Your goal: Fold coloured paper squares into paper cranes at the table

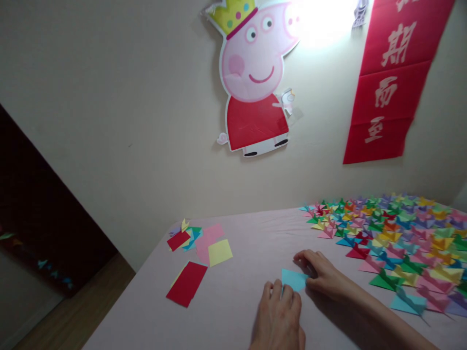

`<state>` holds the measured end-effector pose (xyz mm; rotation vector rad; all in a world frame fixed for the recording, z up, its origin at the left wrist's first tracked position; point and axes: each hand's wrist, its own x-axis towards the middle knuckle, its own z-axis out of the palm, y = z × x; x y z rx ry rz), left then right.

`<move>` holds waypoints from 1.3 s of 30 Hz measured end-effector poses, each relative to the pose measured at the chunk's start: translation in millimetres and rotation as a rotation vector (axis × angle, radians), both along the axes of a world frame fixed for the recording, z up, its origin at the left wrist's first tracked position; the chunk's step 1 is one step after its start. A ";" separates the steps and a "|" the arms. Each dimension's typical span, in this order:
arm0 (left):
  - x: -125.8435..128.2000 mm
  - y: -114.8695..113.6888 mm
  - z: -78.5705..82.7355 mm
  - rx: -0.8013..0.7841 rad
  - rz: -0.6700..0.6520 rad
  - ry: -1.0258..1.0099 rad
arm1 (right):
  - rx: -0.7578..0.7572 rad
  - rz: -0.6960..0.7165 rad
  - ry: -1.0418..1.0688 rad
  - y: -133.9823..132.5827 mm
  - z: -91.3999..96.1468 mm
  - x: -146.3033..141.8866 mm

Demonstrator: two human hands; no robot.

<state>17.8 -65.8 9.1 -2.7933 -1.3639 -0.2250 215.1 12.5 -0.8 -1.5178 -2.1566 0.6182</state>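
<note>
Working light-blue paper [293, 279] on the table [146, 321]: my left hand [279, 313] curls over its near side, right hand [323, 274] has its thumb at the right corner. Can't tell if either grips. Uneven pressure could skew it; drifting right could topple folded pieces [396, 250].

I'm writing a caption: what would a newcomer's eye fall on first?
Probably the big crowned pig cutout on the wall, top centre, left of a red banner. Next, the many colourful folded papers on the table's right side. Lower down, the left hand and right hand touch a light-blue sheet.
</note>
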 end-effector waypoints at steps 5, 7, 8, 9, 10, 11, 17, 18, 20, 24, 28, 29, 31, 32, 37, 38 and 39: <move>-1.2 -2.1 1.1 -0.039 0.003 0.000 | -0.018 -0.023 0.064 4.2 0.2 8.1; -1.6 -3.1 2.2 -0.060 0.011 0.001 | -0.053 -0.019 0.117 5.4 1.8 11.0; -1.7 -3.5 2.7 -0.068 0.018 -0.001 | -0.066 -0.021 0.142 5.9 2.4 12.4; -1.8 -3.8 3.0 -0.074 0.023 -0.004 | -0.074 -0.029 0.162 6.4 2.9 13.7; -2.0 -3.8 3.0 -0.076 0.028 -0.008 | -0.077 -0.035 0.177 6.9 3.3 14.7; -2.1 -3.7 2.6 -0.074 0.031 -0.012 | -0.078 -0.036 0.192 7.1 3.6 15.4; -1.8 -1.8 -2.1 -0.035 0.020 -0.019 | -0.106 -0.040 0.183 -1.1 7.4 3.2; -1.6 -1.9 -2.2 -0.030 0.023 -0.018 | -0.090 -0.048 0.124 -3.9 8.2 -1.2; -1.5 -2.5 -1.3 -0.029 0.026 -0.018 | -0.038 -0.056 0.010 -9.2 9.3 -9.6; -2.3 -3.3 2.7 -0.058 0.027 -0.007 | -0.009 -0.052 -0.075 -13.6 9.1 -17.9; -5.0 -3.3 -0.5 -0.029 0.032 0.008 | -0.027 -0.045 -0.082 -12.6 8.6 -16.4; -6.1 -3.5 -2.9 -0.008 0.036 0.004 | -0.024 -0.044 -0.080 -12.3 8.5 -15.8; -9.5 -4.2 -8.5 0.035 0.046 -0.006 | -0.016 -0.046 -0.079 -11.8 8.2 -15.4; -11.7 -4.7 -11.2 0.056 0.050 -0.013 | -0.014 -0.048 -0.080 -11.6 8.0 -15.5; -25.0 -8.3 -19.7 0.127 0.046 -0.043 | -0.029 -0.044 -0.077 -11.3 7.1 -15.7; -27.2 -9.3 -20.9 0.126 0.045 -0.049 | -0.033 -0.041 -0.069 -11.3 7.0 -14.9; -29.0 -10.3 -22.4 0.118 0.047 -0.057 | -0.036 -0.035 -0.056 -11.4 7.1 -13.5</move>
